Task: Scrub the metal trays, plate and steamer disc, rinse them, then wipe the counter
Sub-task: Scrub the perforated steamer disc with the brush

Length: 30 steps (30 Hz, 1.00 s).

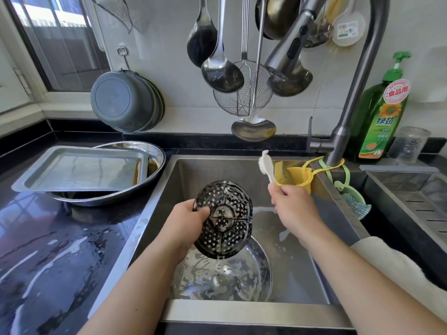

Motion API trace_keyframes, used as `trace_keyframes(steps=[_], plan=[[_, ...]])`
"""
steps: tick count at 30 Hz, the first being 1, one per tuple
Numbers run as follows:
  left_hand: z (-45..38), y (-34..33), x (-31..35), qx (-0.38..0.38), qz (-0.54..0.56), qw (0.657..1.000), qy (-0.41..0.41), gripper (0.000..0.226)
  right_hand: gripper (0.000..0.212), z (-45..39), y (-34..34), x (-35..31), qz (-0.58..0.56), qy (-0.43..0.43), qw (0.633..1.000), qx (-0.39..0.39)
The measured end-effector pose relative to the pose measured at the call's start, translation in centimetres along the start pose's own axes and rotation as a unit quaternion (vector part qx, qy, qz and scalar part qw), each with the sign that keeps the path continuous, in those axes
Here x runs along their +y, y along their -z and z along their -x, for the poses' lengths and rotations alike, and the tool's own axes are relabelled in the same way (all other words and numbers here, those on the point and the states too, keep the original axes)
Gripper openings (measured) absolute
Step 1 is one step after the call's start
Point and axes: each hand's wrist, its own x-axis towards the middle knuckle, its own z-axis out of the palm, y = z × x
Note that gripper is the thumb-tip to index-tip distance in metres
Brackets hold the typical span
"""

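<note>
Steel disc, soapy, held tilted over the sink in the left hand, fingers clamped on its rim. Right hand grips a brush, lifted off the disc. Sudsy plate lies in the sink, probably scrubbed. Left of the sink, tray in a basin looks unwashed. Rinsing and counter wipe remain.

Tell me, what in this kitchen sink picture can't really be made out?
All in the head view:
- Round plate in the sink: its upper part is hidden behind the steamer disc held by the left hand.
- Brush handle: hidden inside the right hand.
- Round basin on the counter: largely covered by the rectangular tray.
- Detergent bottle: small print too small.
</note>
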Motion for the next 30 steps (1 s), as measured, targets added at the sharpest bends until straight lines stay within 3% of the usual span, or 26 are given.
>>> trace_keyframes(steps=[6,10,14,19,24,28,30], plan=[[-0.7,0.0,-1.2,0.015,-0.257,0.959,-0.116,0.029,0.052,-0.4,0.0,0.3,-0.03,-0.018,0.999,-0.002],[-1.0,0.1,-1.8,0.047,-0.355,0.922,-0.148,0.056,0.05,-0.3,-0.2,0.3,-0.049,-0.021,0.998,-0.012],[-0.8,0.5,-1.4,0.088,-0.344,0.926,-0.126,0.056,0.05,-0.2,-0.4,0.3,-0.057,-0.018,0.998,-0.027],[-0.3,0.5,-1.4,0.028,-0.394,0.917,-0.055,0.05,0.05,0.2,-0.7,0.2,-0.055,-0.005,0.997,-0.051],[-0.3,0.1,-1.6,0.008,-0.405,0.914,-0.012,0.026,0.05,0.5,-0.7,-0.1,-0.056,0.002,0.996,-0.073],[-0.3,0.3,-1.6,0.038,-0.318,0.947,0.001,0.027,0.05,0.9,-0.6,-0.2,-0.039,0.013,0.995,-0.093],[-0.1,0.4,-1.3,0.078,-0.317,0.945,-0.033,0.014,0.049,1.0,-0.5,-0.1,-0.029,0.014,0.995,-0.099]])
